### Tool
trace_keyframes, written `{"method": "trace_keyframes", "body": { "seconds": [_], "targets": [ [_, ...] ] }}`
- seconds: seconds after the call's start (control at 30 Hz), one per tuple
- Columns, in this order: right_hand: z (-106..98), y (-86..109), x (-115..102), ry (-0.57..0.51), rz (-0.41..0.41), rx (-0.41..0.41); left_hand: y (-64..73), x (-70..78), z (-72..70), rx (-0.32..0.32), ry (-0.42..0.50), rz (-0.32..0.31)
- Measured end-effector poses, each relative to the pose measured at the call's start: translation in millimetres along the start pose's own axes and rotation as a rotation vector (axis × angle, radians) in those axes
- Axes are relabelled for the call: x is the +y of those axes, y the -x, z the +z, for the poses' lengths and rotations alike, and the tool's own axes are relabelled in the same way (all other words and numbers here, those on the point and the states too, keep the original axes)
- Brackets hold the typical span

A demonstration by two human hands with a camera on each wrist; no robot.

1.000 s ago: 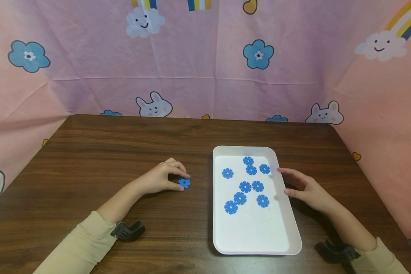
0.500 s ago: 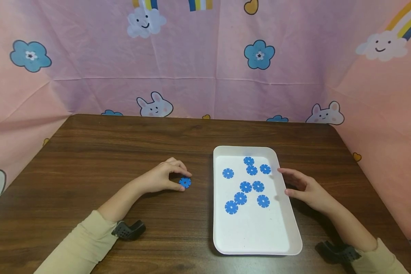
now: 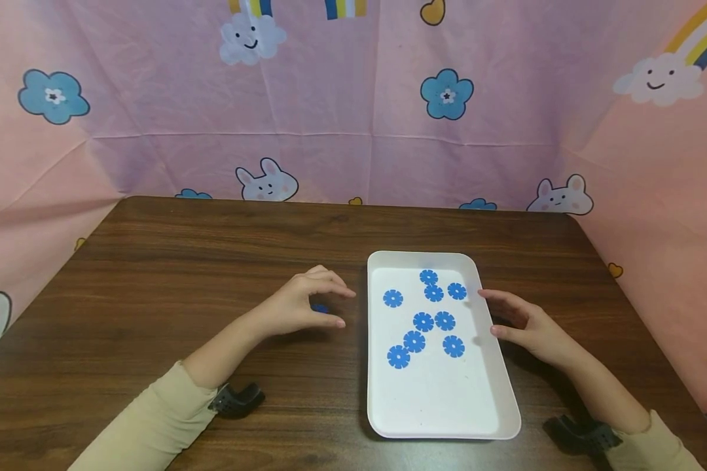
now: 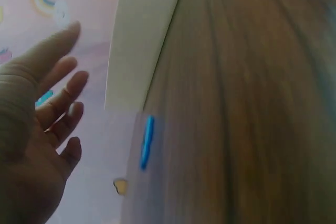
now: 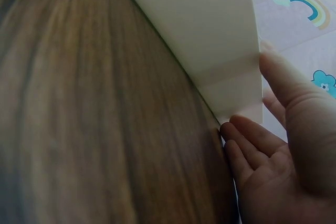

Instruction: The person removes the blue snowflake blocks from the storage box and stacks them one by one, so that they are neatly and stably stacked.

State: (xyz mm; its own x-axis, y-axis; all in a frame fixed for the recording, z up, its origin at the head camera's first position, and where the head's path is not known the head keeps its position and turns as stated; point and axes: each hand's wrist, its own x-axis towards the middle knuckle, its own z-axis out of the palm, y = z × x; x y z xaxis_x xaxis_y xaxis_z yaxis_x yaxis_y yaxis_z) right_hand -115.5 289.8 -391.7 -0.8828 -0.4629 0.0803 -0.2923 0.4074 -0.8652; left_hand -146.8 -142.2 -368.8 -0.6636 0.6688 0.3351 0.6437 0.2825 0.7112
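My left hand point(image 3: 300, 304) hovers over the table left of the tray, thumb and fingers spread, holding nothing. Partly hidden behind it, a blue notched plastic disc point(image 3: 320, 308) lies on the table. The left wrist view shows that disc point(image 4: 147, 142) edge-on, apart from the fingers. A white rectangular tray point(image 3: 442, 409) holds several more blue discs point(image 3: 414, 341), spread over its far and middle parts. At the tray's right side, my right hand point(image 3: 527, 327) rests with relaxed fingers against the wall, also seen touching the tray wall point(image 5: 210, 30) in the right wrist view.
The tray stands on a dark wood-grain table point(image 3: 224, 242). Behind and beside the table hangs a pink and purple patterned cloth point(image 3: 330, 98). A dark camera mount point(image 3: 235, 399) sits at the left wrist, another mount point(image 3: 580, 435) at the right.
My left hand has let go of the blue disc and moved right toward the tray, its fingers spreading wider. The disc stays on the table. The right hand and tray look unmoved.
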Motion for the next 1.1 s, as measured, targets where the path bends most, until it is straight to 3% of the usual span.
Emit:
{"method": "trace_keyframes", "body": {
  "seconds": [0.2, 0.53, 0.83, 1.1],
  "targets": [
    [0, 0.2, -1, -0.002, -0.007, -0.004, -15.2, 16.6, 14.2, -0.022, 0.022, 0.052],
    [0, -0.3, -5, -0.004, 0.001, -0.003, -42.5, 29.7, 36.8, -0.112, -0.046, 0.122],
    [1, 0.0, -3, 0.003, -0.004, 0.000, -65.6, 44.9, 59.3, -0.235, -0.013, 0.099],
    [0, 0.1, -2, 0.012, 0.009, 0.001, -83.7, 50.7, 76.0, -0.308, -0.087, 0.093]
  ]
}}
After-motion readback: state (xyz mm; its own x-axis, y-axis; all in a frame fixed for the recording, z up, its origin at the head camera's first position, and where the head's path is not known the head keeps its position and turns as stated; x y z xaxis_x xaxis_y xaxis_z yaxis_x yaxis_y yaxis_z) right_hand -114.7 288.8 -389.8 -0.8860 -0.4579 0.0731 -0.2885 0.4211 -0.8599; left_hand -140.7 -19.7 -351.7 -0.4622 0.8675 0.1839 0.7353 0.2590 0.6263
